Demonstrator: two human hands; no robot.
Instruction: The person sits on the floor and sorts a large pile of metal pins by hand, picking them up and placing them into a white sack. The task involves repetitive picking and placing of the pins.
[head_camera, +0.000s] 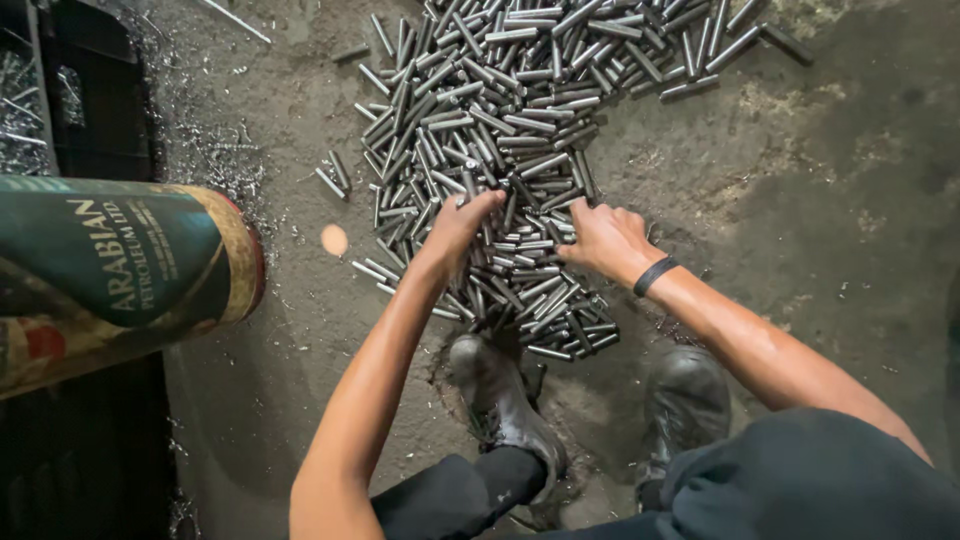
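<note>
A green drum (110, 270) with a gold band and red rim lies on its side at the floor's left edge, metal shavings (215, 150) scattered just beyond it on the grey floor (800, 200). Two stray rods (333, 176) sit a little apart from the main heap, and a small pale disc (334, 240) lies near the drum's rim.

A person crouches over a pile of short steel rods (500, 120) that spreads from the floor's top edge down to the boots. The left hand (460, 225) presses into the pile's near-left part, fingers bunched together on the rods (whether any is gripped cannot be told). Just to its right, the right hand (600, 238), a black band (654, 275) at the wrist, rests on the pile with fingers curled down into the rods; its hold cannot be told either.

Below the hands, two worn dark boots (500, 400) stand at the pile's near edge, the left one touching the nearest rods.
</note>
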